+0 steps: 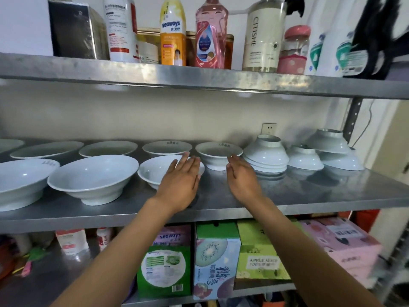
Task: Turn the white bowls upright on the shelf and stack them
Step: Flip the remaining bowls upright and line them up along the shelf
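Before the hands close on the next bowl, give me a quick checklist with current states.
1. Both hands free: ok. Left hand and right hand are open and hold nothing.
2. Bowl between the hands: ok. An upright bowl sits just beyond the fingertips.
3. Bowls left to flip: not ok. An upside-down stack and more inverted bowls remain to the right.
4. Stacking done: not ok. Upright bowls, like the big bowl, stand singly.
5. Shelf room in front: ok. Bare metal shows ahead of the right hand.
6. Left hand touching the front bowl: cannot tell.
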`<state>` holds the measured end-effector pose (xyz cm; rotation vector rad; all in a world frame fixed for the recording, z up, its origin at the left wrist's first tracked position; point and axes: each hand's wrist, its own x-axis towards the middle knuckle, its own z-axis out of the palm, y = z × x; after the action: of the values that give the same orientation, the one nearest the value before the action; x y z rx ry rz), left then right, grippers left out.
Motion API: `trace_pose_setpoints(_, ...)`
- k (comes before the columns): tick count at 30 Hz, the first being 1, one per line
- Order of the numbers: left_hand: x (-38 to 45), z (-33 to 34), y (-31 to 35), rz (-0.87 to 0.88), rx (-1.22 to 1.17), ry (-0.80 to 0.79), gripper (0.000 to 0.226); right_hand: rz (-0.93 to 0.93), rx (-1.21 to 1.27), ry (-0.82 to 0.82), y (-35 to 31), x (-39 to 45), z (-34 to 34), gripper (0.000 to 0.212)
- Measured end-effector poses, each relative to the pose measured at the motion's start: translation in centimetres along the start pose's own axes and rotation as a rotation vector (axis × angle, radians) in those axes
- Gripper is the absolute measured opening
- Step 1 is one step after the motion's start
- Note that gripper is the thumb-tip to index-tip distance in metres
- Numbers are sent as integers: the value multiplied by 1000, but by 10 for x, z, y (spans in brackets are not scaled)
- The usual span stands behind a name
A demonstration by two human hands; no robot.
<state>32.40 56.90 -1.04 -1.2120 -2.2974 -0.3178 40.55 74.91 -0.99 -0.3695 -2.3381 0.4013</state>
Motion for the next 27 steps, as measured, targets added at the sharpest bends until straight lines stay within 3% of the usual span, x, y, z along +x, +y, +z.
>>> trace_pose_setpoints(5,27,20,30,99,-33,100,65,-21,-89,5,39,4,-10,39)
trace_pose_setpoints(9,55,38,63,135,-106,106,67,81,-77,1,79,14,-25,41)
trace_pose_setpoints(15,97,63,103,150,-233,103,54,229,-31,46,145,47,-31,44)
trace_pose_setpoints(20,155,93,120,99,-197,82,56,293,-11,65,203,99,-29,51)
trace_pose_setpoints(27,206,129,127,-9,-61,29,62,341,10,-56,264,162,-12,75)
